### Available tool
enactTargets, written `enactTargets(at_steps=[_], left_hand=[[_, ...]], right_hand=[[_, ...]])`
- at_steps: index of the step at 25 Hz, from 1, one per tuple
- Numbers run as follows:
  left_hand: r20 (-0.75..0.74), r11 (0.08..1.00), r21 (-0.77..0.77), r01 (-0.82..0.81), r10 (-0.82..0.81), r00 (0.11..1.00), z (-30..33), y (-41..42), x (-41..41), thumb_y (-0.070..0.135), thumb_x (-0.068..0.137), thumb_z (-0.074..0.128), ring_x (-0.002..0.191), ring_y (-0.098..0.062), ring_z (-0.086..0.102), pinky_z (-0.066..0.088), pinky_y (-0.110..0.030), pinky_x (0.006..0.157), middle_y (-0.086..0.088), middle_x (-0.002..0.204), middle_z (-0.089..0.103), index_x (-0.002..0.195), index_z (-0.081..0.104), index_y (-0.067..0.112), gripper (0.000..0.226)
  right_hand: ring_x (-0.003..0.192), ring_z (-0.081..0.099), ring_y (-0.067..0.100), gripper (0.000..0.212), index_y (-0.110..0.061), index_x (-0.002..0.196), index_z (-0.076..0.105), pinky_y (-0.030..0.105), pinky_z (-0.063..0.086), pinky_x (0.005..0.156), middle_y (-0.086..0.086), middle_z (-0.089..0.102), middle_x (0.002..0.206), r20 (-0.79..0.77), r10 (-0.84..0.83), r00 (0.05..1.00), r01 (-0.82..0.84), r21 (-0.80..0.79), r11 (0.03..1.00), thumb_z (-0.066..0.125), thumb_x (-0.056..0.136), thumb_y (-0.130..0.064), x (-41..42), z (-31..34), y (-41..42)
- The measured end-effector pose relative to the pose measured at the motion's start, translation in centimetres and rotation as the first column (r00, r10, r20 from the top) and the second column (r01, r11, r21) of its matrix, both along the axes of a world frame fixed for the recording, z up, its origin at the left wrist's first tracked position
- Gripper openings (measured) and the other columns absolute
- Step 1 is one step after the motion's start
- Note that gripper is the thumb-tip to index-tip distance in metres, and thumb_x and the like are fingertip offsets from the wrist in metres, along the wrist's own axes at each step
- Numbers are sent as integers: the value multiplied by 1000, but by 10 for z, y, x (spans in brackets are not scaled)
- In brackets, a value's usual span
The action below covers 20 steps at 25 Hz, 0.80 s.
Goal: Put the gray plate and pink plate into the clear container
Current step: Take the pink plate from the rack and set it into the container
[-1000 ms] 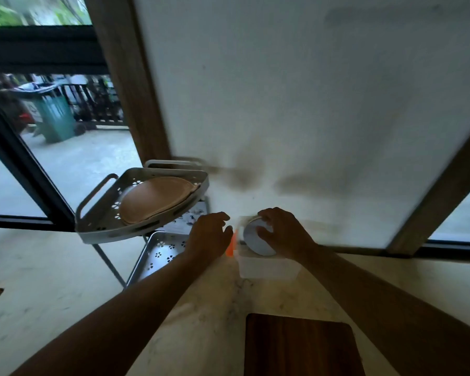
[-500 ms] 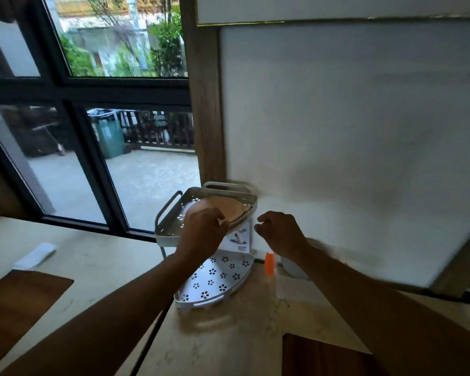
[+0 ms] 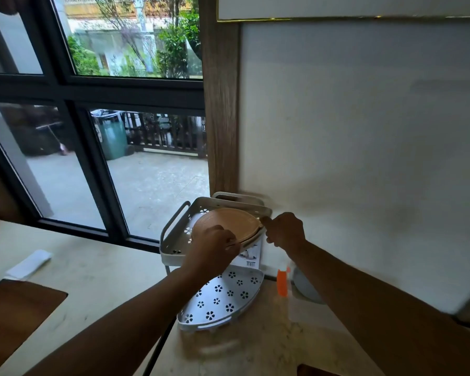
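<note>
The pink plate (image 3: 228, 222) lies on the top tier of a white corner rack (image 3: 174, 240). My left hand (image 3: 215, 248) is closed on the plate's near rim. My right hand (image 3: 285, 230) grips its right edge. The gray plate (image 3: 305, 290) stands tilted inside the clear container (image 3: 296, 310), lower right of the rack, and my right forearm hides most of it. An orange latch (image 3: 282, 282) marks the container's left side.
The rack's lower tier (image 3: 223, 297) with flower-shaped holes sits on the pale counter. A wooden board (image 3: 17, 316) and a folded white cloth (image 3: 29, 264) lie at left; another board's corner (image 3: 318, 371) shows at the bottom. A white wall panel and window frame stand close behind.
My right hand let go of the gray plate in the container and rose to the pink plate's right edge. My left hand closed on the plate's near rim.
</note>
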<state>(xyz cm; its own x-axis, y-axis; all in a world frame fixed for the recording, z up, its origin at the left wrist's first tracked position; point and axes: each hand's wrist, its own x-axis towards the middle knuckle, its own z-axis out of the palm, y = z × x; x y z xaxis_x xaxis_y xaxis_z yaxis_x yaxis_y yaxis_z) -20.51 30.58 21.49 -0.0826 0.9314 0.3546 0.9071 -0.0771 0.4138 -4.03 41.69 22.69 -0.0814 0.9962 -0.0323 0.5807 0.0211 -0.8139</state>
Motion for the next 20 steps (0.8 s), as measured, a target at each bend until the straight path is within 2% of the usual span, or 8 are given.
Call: enactTargets(at_steps=[4,7,10,11,13,16,18,20], left_hand=[[20,999,-6,36,-36,999,-1,1,-1,32,85,62,75,-17,62,55,-39,70,-4,87,70,90,75,18,20],[38,999,4,34,-34,999,-1,0,0,33,85,62,74,-17,61,56,-39,69,-3,87,70,92,75,19,21],[54,1000,4,12,-13,998,-1,-3,1,36,85,62,74,-15,61,56,-38,68,-1,88,69,92,75,21,21],[61,1000,-3,5,-5,998,0,-3,0,36,84,63,74,-15,61,57,-37,68,-1,89,69,93,75,22,20],[80,1000,-18,2,-1,997,2,-4,-1,35,82,66,76,-15,63,58,-37,69,-1,94,70,95,74,22,20],[137,1000,12,-21,19,990,10,-8,-1,33,79,71,85,-18,63,57,-36,74,-2,105,69,99,71,20,24],[195,998,60,-24,12,981,18,-11,-1,36,78,73,90,-16,62,54,-28,74,0,112,67,105,69,21,31],[236,993,117,17,-44,971,29,-15,0,38,80,71,92,-11,60,45,-15,72,1,117,66,109,68,23,33]], right_hand=[[58,60,17,36,-4,69,62,21,36,46,5,64,64,180,-10,984,1,50,999,62,86,-36,-6,2,4],[48,48,10,34,-10,58,53,20,28,43,-1,51,54,195,-39,980,16,118,993,60,86,-29,-8,7,0],[48,46,15,41,-13,50,50,22,29,46,-2,47,50,125,39,991,-67,228,971,55,89,-24,-13,8,-7],[50,46,15,39,-11,54,54,23,31,48,-1,49,53,101,79,992,-103,262,959,53,91,-24,-16,9,-11],[57,51,8,29,-8,77,62,20,35,52,-3,55,65,34,149,988,-152,300,942,49,96,-26,-22,15,-18],[72,60,12,18,-11,96,57,19,48,62,-4,60,81,-140,226,964,-171,326,930,50,96,-27,-33,35,-28],[78,61,14,19,-11,101,57,17,49,65,-3,62,88,-172,238,956,-156,390,907,49,97,-28,-36,50,-35],[79,61,12,21,-10,105,58,9,45,62,-3,62,93,-178,244,953,-136,469,873,49,98,-27,-35,66,-42]])
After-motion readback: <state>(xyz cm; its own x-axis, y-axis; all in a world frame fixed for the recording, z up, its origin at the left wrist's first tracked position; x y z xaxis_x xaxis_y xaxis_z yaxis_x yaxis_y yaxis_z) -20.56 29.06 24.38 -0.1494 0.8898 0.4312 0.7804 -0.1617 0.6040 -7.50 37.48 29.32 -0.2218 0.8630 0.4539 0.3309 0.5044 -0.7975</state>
